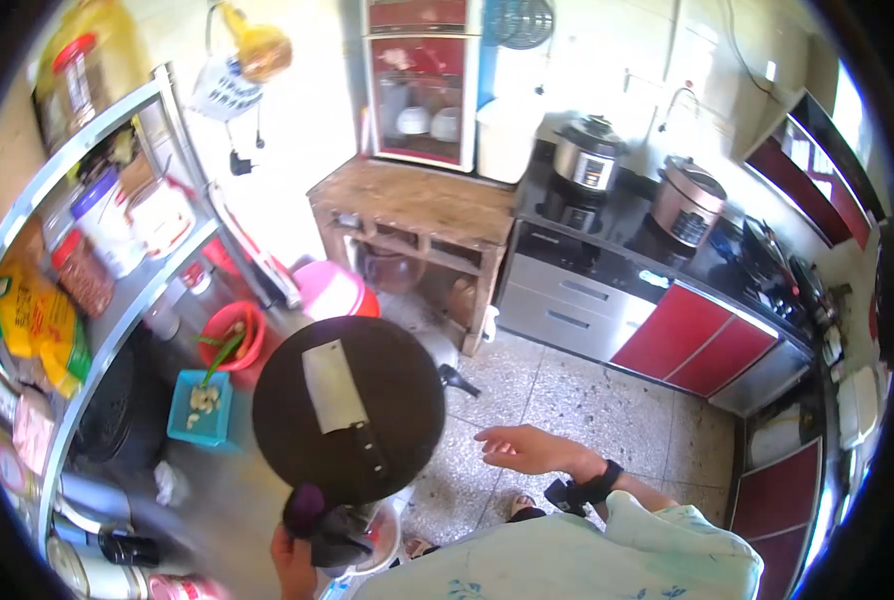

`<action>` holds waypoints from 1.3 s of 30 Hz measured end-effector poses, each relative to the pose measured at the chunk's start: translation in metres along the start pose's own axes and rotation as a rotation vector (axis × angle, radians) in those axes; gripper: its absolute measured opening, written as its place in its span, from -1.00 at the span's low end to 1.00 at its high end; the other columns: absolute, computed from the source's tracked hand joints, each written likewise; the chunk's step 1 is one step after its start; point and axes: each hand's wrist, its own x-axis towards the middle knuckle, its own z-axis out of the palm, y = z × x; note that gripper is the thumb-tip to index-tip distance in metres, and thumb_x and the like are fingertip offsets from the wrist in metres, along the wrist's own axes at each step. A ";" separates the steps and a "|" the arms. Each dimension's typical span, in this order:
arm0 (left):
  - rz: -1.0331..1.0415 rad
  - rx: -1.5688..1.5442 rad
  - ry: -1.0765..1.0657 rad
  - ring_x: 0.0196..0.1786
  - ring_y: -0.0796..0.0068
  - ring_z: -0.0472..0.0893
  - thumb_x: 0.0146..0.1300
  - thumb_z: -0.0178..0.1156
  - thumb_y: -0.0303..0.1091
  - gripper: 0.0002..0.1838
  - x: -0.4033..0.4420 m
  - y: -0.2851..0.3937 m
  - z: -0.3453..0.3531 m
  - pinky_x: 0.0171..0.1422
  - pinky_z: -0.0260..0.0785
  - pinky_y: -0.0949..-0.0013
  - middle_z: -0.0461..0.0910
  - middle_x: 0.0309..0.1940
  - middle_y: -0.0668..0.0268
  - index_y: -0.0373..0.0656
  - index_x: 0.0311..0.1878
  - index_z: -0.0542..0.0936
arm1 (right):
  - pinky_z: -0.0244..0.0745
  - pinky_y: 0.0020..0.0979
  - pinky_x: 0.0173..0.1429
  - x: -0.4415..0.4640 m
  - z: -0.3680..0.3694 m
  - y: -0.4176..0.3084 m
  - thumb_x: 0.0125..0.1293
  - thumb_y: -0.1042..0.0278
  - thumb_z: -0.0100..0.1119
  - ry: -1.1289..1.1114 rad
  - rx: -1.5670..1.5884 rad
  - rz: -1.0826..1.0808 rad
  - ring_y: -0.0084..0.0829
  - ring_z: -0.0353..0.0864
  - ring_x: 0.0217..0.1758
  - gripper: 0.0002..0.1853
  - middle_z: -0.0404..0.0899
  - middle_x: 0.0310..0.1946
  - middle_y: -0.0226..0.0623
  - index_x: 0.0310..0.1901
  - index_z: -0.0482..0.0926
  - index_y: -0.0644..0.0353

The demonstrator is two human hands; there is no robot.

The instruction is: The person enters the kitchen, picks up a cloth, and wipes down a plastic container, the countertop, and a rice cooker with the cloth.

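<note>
My left hand (292,562) is at the bottom, its fingers closed on a dark purple, rounded thing (305,508) at the near edge of a round dark board (277,425). A dark grey object (342,542) sits just beside it; what it is I cannot make out. On the board lies a cleaver (335,390), its wide blade pointing away from me and its black handle nearer. My right hand (532,450) hangs over the floor right of the board, fingers loosely stretched with nothing in them. Its wrist wears a black band (602,484).
Left of the board are a blue tray (182,418) with white pieces, a red bowl (257,330) with green vegetables, and a metal rack (107,340) of jars. A black handle (459,380) sticks out right. Cookers (689,200) stand on the far counter.
</note>
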 end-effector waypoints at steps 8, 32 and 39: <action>0.157 -0.667 -0.083 0.04 0.32 0.45 0.33 -0.15 -0.13 -0.54 0.041 0.040 0.094 0.20 0.26 0.29 0.44 0.00 0.16 -0.30 0.13 0.33 | 0.45 -0.35 -0.10 -0.095 -0.088 0.105 0.24 0.19 0.06 0.229 0.092 0.109 -0.29 0.57 -0.20 -0.59 0.57 -0.27 -0.15 0.07 0.38 0.19; -0.140 -0.545 -0.763 0.04 0.32 0.45 0.34 -0.17 -0.12 -0.53 0.243 0.008 0.517 0.20 0.26 0.28 0.43 0.02 0.14 -0.31 0.14 0.32 | 0.45 -0.45 -0.13 -0.089 -0.337 0.230 0.23 0.33 0.07 0.558 0.077 0.267 -0.45 0.56 -0.25 -0.66 0.58 -0.32 -0.19 0.02 0.42 0.26; -0.136 -0.532 -0.969 0.04 0.31 0.45 0.34 -0.18 -0.12 -0.53 0.343 0.028 0.637 0.20 0.26 0.28 0.43 0.03 0.14 -0.31 0.14 0.31 | 0.45 -0.43 -0.16 -0.069 -0.395 0.276 0.18 0.27 0.11 0.692 0.063 0.424 -0.41 0.56 -0.27 -0.63 0.58 -0.32 -0.20 0.00 0.45 0.26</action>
